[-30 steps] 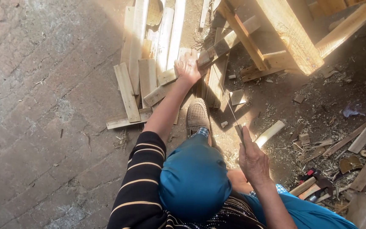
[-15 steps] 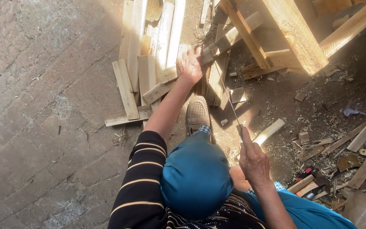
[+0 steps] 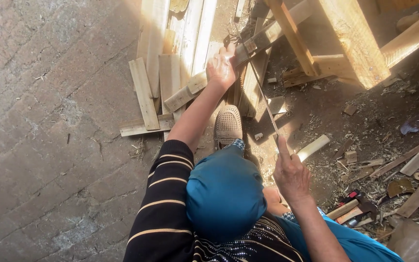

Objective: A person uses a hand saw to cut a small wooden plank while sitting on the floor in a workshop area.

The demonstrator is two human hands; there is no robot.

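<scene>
Hard sunlight from upper right, glare on pale planks, deep shadow over brick floor, sharp focus throughout

1. The long plank under the left hand is pale raw wood, rough-sawn and matt.
2. The thin blade held by the right hand looks like dull, dark metal.
3. The stacked boards at upper centre are unfinished wood, dry and splintery.
4. The floor on the left is rough matt brick paving.
5. The shoe is beige with a woven, perforated texture.
6. The sleeve is soft striped knit cloth.
7. The head covering is smooth teal cloth.
</scene>
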